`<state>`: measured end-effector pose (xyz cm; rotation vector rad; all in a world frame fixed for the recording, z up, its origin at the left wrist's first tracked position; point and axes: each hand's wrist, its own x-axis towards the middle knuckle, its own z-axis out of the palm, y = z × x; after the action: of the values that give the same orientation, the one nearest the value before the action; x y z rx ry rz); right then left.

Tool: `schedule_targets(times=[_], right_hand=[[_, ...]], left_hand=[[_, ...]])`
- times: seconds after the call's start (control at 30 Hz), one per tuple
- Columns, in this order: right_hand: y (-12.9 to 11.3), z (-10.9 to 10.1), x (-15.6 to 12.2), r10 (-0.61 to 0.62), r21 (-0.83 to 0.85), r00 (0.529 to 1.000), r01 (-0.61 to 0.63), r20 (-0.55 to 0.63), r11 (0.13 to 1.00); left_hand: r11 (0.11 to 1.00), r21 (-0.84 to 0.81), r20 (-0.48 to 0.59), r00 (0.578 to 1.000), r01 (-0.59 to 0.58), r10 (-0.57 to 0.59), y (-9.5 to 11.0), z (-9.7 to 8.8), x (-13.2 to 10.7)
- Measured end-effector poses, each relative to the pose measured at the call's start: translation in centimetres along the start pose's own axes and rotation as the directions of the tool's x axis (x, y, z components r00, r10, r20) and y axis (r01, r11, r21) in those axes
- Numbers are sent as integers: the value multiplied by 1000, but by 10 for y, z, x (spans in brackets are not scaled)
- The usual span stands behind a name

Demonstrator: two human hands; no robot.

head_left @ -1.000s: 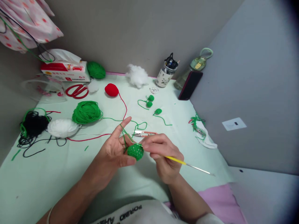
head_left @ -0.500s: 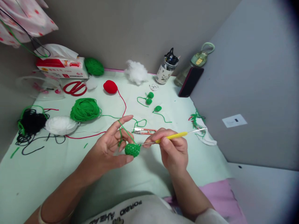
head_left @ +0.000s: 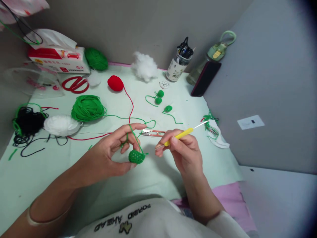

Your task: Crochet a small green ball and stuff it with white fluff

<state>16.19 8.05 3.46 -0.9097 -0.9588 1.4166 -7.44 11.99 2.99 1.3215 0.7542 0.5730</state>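
My left hand (head_left: pixel 111 153) pinches a small green crocheted piece (head_left: pixel 136 156) between thumb and middle fingers, with green yarn looped over the raised forefinger. That strand runs back to a green yarn ball (head_left: pixel 87 107) on the pale green table cover (head_left: pixel 49 172). My right hand (head_left: pixel 182 150) grips a yellow-handled crochet hook (head_left: pixel 180 135), its metal tip pointing at the piece from the right, a small gap between them.
Thread snips (head_left: pixel 153 133) lie just behind my hands. Three small green crocheted balls (head_left: pixel 159 97), a red crocheted ball (head_left: pixel 115 83), white yarn (head_left: pixel 60 125), black yarn (head_left: pixel 28 121), red scissors (head_left: pixel 75 84), a tissue box (head_left: pixel 58 59), stuffing (head_left: pixel 145 66), a jar (head_left: pixel 178 64), a phone (head_left: pixel 206 83) and a bottle (head_left: pixel 218 53) surround them.
My right hand swung the hook's handle from pointing down-right to up-right and drew the tip out of the green piece. Both hands shifted slightly left and up in view.
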Motion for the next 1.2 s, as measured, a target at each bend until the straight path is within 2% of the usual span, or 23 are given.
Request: schedule_targets(times=[0.1,0.13,0.2,0.23,0.3,0.33,0.37,0.4,0.43,0.47,0.57,0.67,0.8,1.0,1.1,1.2], right_hand=[[5,6,3,32,32,999,-31,-22,999],[9,9,3,-2,5,999,2,-35,1000],[17,15,1,-164,-158,985,155,-49,975],[22,18,-1,-288,-292,957,265,-37,919],[31,22,-5,-515,-573,855,455,66,681],[34,23,-7,-612,-664,781,524,124,534],[36,24,-8,-667,-712,725,560,173,424],[37,24,-9,-697,-719,689,585,198,374],[37,24,-9,-710,-703,676,603,197,378],[36,23,-8,-701,-667,691,607,177,431],[31,21,-5,-615,-518,785,555,68,651],[27,19,-4,-544,-414,839,491,-14,767],[24,15,-5,-481,-295,873,441,-75,847],[11,8,-2,-257,-66,954,250,-152,966],[9,10,-2,-192,-3,978,192,-84,981],[13,15,-3,-285,-167,958,284,17,944]], left_hand=[[995,-103,-39,999,16,-21,-4,5,2],[989,-148,-56,998,22,-30,-6,8,3],[970,-243,-101,994,7,-32,-7,15,6],[958,-287,-131,991,-3,-36,-8,20,7],[932,-363,-182,982,-14,-57,-8,29,9],[914,-405,-191,979,-19,-65,-8,33,9],[892,-452,-182,980,-17,-74,-8,36,10],[866,-499,-163,983,-11,-82,-8,39,10],[841,-541,-137,986,1,-90,-8,41,10],[818,-575,-111,989,16,-98,-8,42,10],[786,-617,-85,990,35,-110,-7,42,11],[776,-630,-115,988,6,-101,-5,39,11],[779,-627,-148,983,-6,-112,-2,35,9],[791,-612,-94,991,17,-95,-4,29,7],[832,-554,-99,990,27,-98,-6,33,6],[916,-401,-150,984,30,-99,-5,38,4]])
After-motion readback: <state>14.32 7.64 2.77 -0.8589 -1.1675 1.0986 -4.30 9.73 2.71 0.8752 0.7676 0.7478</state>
